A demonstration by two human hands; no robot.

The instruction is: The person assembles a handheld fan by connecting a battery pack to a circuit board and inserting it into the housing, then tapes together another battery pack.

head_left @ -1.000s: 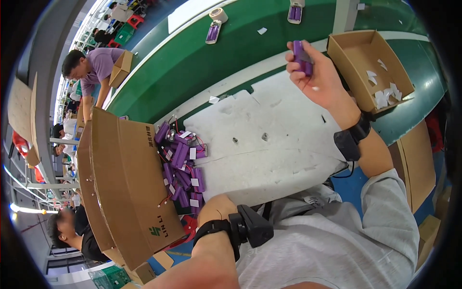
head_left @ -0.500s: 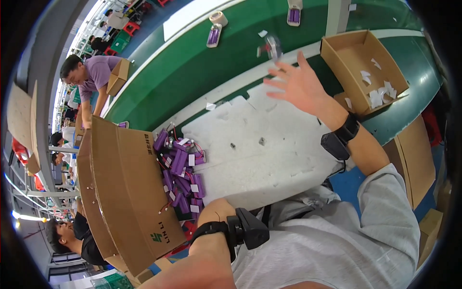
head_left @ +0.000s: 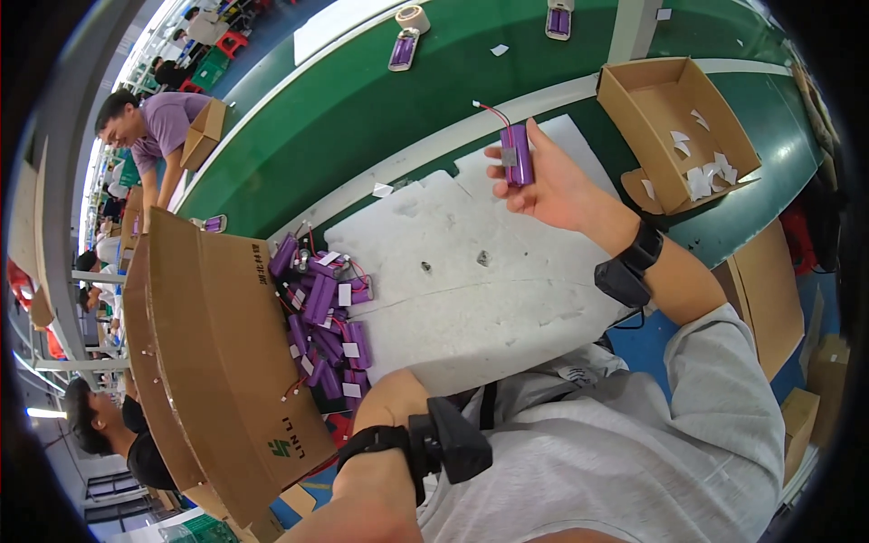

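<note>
Scuffed white foam board [head_left: 453,308], pitted in places, covers the near work surface, just in front of the person's grey shirt [head_left: 579,462]. Nearest, the left forearm, strapped with a black wrist device [head_left: 448,443], reaches the board's lower left edge; the fingers of the left hand [head_left: 395,396] are out of sight, so whether it grips anything I cannot tell. Just beyond it lies a jumbled heap of purple battery packs [head_left: 319,299] with white labels and thin leads, hemmed in on the left by a tall cardboard carton [head_left: 213,344]. Above the board's far right part, the right hand [head_left: 529,176] is turned palm up, fingers loosely curled behind one purple battery pack [head_left: 518,156], thumb beside it, its red lead [head_left: 493,109] sticking up. To that hand's right, an open cardboard box [head_left: 634,140] holds white paper scraps [head_left: 711,178]. Past a pale rail [head_left: 471,131] runs a green bench surface [head_left: 453,86], bearing a tape roll [head_left: 413,18] and two purple cell sets [head_left: 403,52] in pale holders. A pale post [head_left: 636,36] rises there. Farther left, a co-worker in a purple shirt [head_left: 172,122] leans over; another, in dark clothing [head_left: 148,462], is partly hidden by the carton. Deeper back stands a red stool [head_left: 232,42].
</note>
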